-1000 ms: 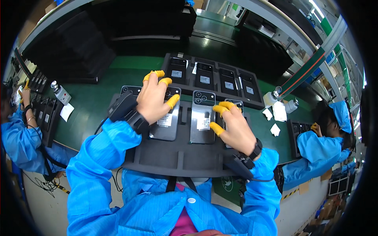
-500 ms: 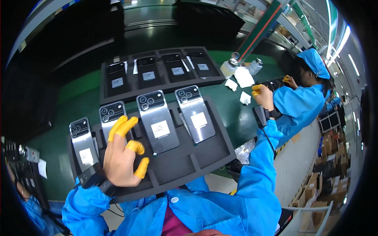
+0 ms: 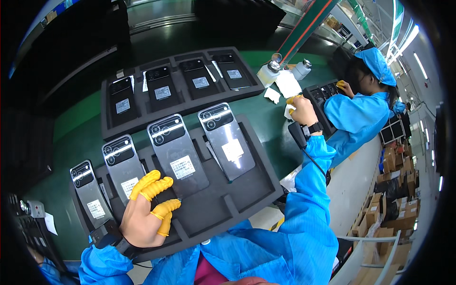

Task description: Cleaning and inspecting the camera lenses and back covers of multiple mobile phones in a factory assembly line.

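Note:
My left hand (image 3: 146, 213), with yellow finger cots, hovers over the front of a dark foam tray (image 3: 223, 213). Its fingers are apart and hold nothing. In that tray lie a leftmost phone (image 3: 89, 187), a second phone (image 3: 119, 156), a third phone (image 3: 176, 152) and a rightmost phone (image 3: 225, 128), all backs up with white labels. To the right, my right hand (image 3: 304, 114) has its cotted fingers closed at a small white wipe (image 3: 287, 112) on the green bench; the fingertips partly cover it.
A second foam tray (image 3: 190, 105) with several dark phones sits behind. Two dispenser bottles, a yellowish one (image 3: 268, 73) and a pale one (image 3: 302, 69), stand by stacked white wipes (image 3: 288, 84) and a loose wipe (image 3: 272, 95). A co-worker (image 3: 365, 99) handles another tray (image 3: 317, 99) at right.
My right hand has come left onto the small white wipe and closed its fingers there. My left hand has moved down toward the tray's front edge. The whole view has shifted slightly.

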### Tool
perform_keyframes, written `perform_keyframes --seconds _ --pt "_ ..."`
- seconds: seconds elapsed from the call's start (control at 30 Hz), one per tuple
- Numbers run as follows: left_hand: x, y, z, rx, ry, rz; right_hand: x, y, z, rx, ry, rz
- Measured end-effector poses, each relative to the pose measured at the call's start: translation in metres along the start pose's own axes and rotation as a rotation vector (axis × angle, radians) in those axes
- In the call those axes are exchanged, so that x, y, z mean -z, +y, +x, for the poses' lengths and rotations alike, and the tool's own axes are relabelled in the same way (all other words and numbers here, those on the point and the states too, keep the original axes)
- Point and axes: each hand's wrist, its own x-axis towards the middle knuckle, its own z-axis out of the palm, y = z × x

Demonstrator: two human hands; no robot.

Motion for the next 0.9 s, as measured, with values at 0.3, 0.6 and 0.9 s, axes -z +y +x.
perform_keyframes --seconds 0.3,0.6,0.9 --pt "0.002 -0.003 0.003 0.02 -0.087 -0.07 -0.009 0.004 -0.014 -0.33 0.059 0.482" --pt "-0.002 -0.006 0.001 0.026 -0.094 -0.098 0.04 -0.067 -0.027 -0.093 -0.367 2.295" --pt "-0.006 -0.006 -0.004 -0.1 -0.087 -0.082 0.083 -0.158 -0.006 -0.011 -0.313 1.405"
